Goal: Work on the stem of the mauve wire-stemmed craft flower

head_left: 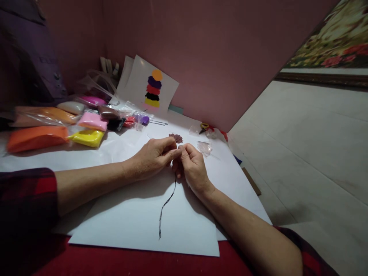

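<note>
My left hand (159, 153) and my right hand (191, 165) meet above a white sheet of paper (138, 226). On each, thumb and fingers are pinched together, and the tips touch or nearly touch. Whatever lies between the fingertips is too small or too hidden to make out. A thin, dark, uneven strand (162, 209) curves down the sheet from just below my fingers; I cannot tell whether it is attached, loose or drawn. Just beyond my left fingers lies a brown, ridged, fan-like piece (176, 138), partly covered by the hand.
Bags of coloured soft material, among them orange (37, 138), yellow (87, 138) and pink (92, 121), crowd the left side. A card with coloured shapes (169, 90) leans against the wall. Scissors (204, 126) and a small clear packet (204, 148) lie at the right.
</note>
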`<act>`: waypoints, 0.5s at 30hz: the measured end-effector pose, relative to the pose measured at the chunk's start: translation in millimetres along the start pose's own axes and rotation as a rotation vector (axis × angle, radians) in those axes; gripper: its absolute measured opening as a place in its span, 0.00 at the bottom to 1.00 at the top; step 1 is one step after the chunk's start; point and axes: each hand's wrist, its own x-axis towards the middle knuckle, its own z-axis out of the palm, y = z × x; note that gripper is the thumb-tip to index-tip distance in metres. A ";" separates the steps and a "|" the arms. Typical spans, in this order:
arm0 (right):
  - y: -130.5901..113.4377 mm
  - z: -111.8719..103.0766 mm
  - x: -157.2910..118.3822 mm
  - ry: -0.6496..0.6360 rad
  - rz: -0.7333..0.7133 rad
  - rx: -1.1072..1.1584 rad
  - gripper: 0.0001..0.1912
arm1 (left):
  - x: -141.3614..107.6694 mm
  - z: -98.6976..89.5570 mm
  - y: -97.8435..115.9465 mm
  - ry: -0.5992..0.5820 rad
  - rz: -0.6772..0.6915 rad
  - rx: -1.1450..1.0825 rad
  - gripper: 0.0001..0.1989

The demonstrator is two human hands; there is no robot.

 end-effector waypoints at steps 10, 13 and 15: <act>-0.9 0.7 -0.4 -0.003 0.008 -0.015 0.15 | -0.7 -1.7 5.6 -0.022 -0.017 0.011 0.13; -0.4 0.3 -0.5 -0.008 0.000 -0.025 0.15 | -0.8 -1.9 6.8 -0.020 -0.016 0.007 0.13; -0.3 0.0 -0.4 -0.010 0.003 -0.032 0.15 | -0.7 -1.8 7.0 -0.021 -0.009 0.000 0.13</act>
